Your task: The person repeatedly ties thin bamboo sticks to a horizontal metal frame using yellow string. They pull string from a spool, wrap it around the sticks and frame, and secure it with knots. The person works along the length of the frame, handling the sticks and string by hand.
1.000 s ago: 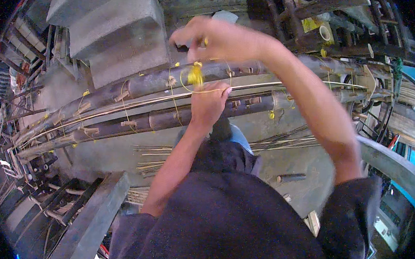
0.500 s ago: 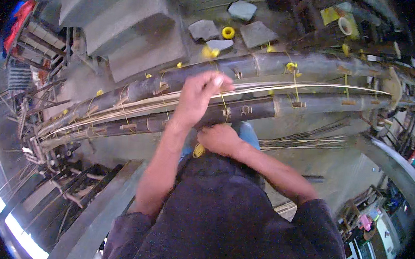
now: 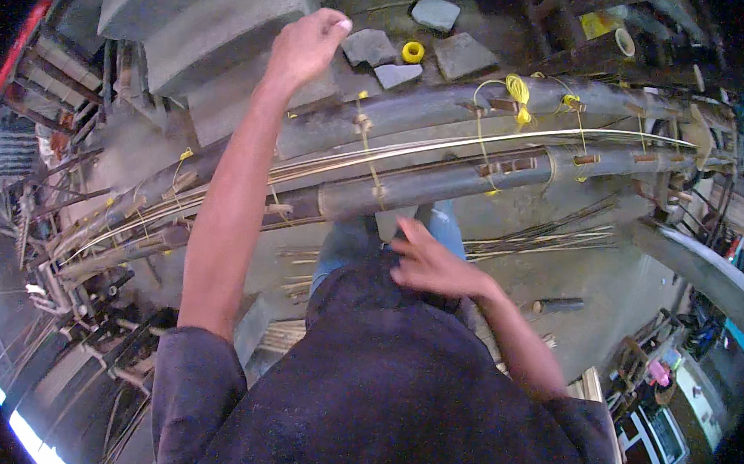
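Note:
My left hand point(image 3: 310, 47) is raised past the far pole, its fingers curled closed in front of the grey concrete steps. Whatever those fingers may hold is too small to make out. Close to my waist, my right hand point(image 3: 434, 266) has its fingers loosely apart and nothing visible in them. Ahead of me run two long dark poles, a far pole point(image 3: 437, 104) and a near pole point(image 3: 444, 182). Between them lies a bundle of thin pale strips point(image 3: 324, 173). Thin yellow cords point(image 3: 484, 141) cross from pole to pole. A small yellow cord hank point(image 3: 517, 100) hangs on the far pole.
Beyond the far pole lie flat grey stones point(image 3: 464, 57) and a yellow ring-shaped roll point(image 3: 413, 52) on the floor. Concrete steps point(image 3: 205, 35) rise at the far left. Loose thin sticks point(image 3: 553, 236) lie on the floor to the right, near a short dark tube point(image 3: 559, 305).
My left hand has swung up and away from over the strips. My right hand has loosened from its closed shape; the yellow coil beside it is out of sight. The view has shifted.

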Demonstrator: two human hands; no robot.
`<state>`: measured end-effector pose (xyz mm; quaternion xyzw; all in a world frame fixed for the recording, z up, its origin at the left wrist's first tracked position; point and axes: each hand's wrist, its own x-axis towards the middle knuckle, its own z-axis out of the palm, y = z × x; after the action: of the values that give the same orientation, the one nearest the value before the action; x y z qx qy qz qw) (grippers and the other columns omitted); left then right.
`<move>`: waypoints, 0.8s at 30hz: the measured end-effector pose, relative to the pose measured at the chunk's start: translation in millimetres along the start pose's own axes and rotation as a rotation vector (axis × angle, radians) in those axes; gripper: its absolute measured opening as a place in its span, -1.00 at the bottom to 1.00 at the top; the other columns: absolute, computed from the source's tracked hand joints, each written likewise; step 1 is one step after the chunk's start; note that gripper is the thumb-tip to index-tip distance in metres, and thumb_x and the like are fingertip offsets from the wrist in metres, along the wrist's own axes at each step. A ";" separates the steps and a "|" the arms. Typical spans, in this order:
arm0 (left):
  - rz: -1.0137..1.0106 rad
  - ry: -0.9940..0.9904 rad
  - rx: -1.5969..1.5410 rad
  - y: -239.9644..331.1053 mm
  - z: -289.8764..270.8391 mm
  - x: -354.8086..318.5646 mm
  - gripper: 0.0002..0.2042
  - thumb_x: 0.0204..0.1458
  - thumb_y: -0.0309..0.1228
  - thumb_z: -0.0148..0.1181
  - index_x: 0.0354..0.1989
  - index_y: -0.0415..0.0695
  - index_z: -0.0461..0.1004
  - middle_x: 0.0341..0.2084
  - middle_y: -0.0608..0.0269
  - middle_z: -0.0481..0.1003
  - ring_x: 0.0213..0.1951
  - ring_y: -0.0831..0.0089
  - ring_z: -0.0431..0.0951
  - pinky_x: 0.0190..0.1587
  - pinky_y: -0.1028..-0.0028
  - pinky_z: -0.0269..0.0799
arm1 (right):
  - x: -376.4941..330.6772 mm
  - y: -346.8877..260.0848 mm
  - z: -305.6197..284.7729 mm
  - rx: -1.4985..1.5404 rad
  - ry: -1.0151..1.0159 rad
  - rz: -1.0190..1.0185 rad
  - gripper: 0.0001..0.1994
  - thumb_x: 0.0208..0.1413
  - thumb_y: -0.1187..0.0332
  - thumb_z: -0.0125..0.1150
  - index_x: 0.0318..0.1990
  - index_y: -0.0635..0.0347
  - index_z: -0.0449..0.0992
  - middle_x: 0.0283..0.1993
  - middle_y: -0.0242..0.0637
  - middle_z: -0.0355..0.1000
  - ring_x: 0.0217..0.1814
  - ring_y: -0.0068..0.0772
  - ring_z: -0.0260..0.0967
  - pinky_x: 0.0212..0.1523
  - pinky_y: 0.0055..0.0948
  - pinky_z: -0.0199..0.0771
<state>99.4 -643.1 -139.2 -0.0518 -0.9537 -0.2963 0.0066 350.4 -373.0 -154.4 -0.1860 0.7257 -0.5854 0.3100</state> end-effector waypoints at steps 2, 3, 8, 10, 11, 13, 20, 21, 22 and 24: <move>0.003 0.008 -0.132 15.7 -22.1 -35.3 -0.68 0.15 -0.14 0.05 -0.13 -0.12 0.52 -0.26 0.02 0.59 -0.18 0.07 0.59 -0.10 0.20 0.47 | 41.3 28.9 25.6 -0.253 -0.042 0.272 -0.54 0.06 0.19 0.23 0.11 0.16 0.43 0.06 -0.08 0.38 0.20 -0.05 0.28 0.16 -0.20 0.30; 0.007 -0.003 -0.194 23.5 -27.8 -58.0 -0.69 0.15 -0.16 0.05 -0.12 -0.12 0.51 -0.27 0.03 0.59 -0.19 0.07 0.59 -0.10 0.20 0.47 | 54.5 34.8 35.0 -0.363 -0.055 0.415 -0.57 0.07 0.19 0.22 0.07 0.18 0.47 -0.03 -0.07 0.45 0.13 -0.06 0.36 0.12 -0.18 0.33; 0.074 -0.124 -0.197 20.6 3.4 -176.5 -0.75 0.14 -0.29 0.05 -0.14 -0.17 0.53 -0.23 -0.01 0.56 -0.15 0.02 0.55 -0.08 0.21 0.44 | 62.2 -231.3 -39.8 -0.873 -0.036 -0.140 -0.95 0.02 0.45 0.25 -0.36 0.19 0.58 -0.36 -0.22 0.46 -0.30 -0.19 0.44 -0.25 -0.28 0.47; 0.153 0.042 0.010 14.9 42.4 -188.8 -0.78 0.11 -0.31 0.08 -0.20 -0.15 0.56 -0.27 0.00 0.57 -0.21 0.02 0.55 -0.15 0.21 0.45 | 132.6 -261.6 -16.8 -1.084 -0.151 -0.425 -0.90 0.04 0.39 0.21 -0.36 0.21 0.56 -0.38 -0.16 0.45 -0.35 -0.07 0.42 -0.26 -0.23 0.46; 0.140 0.145 0.152 14.1 47.0 -190.5 -0.80 0.10 -0.31 0.11 -0.23 -0.13 0.57 -0.31 0.01 0.57 -0.25 0.03 0.56 -0.20 0.22 0.45 | 179.2 -258.9 -2.8 -1.158 -0.254 -0.547 -0.86 0.05 0.34 0.19 -0.36 0.22 0.56 -0.40 -0.12 0.45 -0.37 -0.01 0.40 -0.26 -0.19 0.46; 0.055 0.074 -0.042 30.7 34.9 -175.6 -0.81 0.07 -0.24 0.16 -0.35 -0.09 0.57 -0.46 0.12 0.58 -0.39 0.12 0.57 -0.31 0.18 0.42 | 252.7 -205.9 -19.9 -0.791 -0.080 -0.978 -0.75 0.13 0.23 0.11 -0.35 0.26 0.53 -0.37 -0.04 0.44 -0.31 0.08 0.41 -0.22 -0.12 0.45; 0.117 0.035 -0.005 36.2 43.1 -175.8 -0.77 0.10 -0.23 0.10 -0.35 -0.11 0.57 -0.43 0.08 0.57 -0.35 0.09 0.57 -0.28 0.14 0.42 | 264.3 -9.6 -63.0 -0.326 0.236 -0.099 -0.63 0.22 0.08 -0.07 -0.46 0.15 0.47 -0.45 -0.17 0.43 -0.39 -0.17 0.39 -0.34 -0.14 0.35; 0.095 0.040 0.025 35.0 45.3 -174.0 -0.77 0.11 -0.22 0.09 -0.33 -0.11 0.57 -0.41 0.07 0.57 -0.35 0.09 0.57 -0.28 0.13 0.42 | 274.1 -30.4 -64.3 0.071 0.229 -0.168 -0.64 0.23 0.13 -0.06 -0.54 0.13 0.41 -0.51 -0.23 0.38 -0.46 -0.23 0.33 -0.41 -0.20 0.30; -0.028 -0.046 0.124 33.5 35.9 -177.8 -0.77 0.10 -0.23 0.10 -0.33 -0.12 0.58 -0.38 0.07 0.58 -0.33 0.08 0.58 -0.27 0.16 0.44 | 243.1 -61.9 -47.7 -0.017 0.226 -0.215 -0.67 0.19 0.15 -0.02 -0.53 0.14 0.42 -0.51 -0.20 0.40 -0.46 -0.18 0.36 -0.39 -0.18 0.33; -0.046 0.025 0.018 28.4 29.1 -187.3 -0.77 0.10 -0.23 0.10 -0.32 -0.12 0.58 -0.35 0.07 0.59 -0.29 0.10 0.58 -0.21 0.18 0.44 | 133.6 -109.2 -11.6 -0.361 0.110 -0.288 -0.73 0.13 0.20 0.08 -0.51 0.16 0.43 -0.52 -0.13 0.42 -0.47 -0.10 0.41 -0.35 -0.15 0.40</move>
<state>289.1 -621.2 -155.2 -0.0259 -0.9571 -0.2882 0.0119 233.8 -475.9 -78.6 -0.3078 0.8004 -0.4934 0.1452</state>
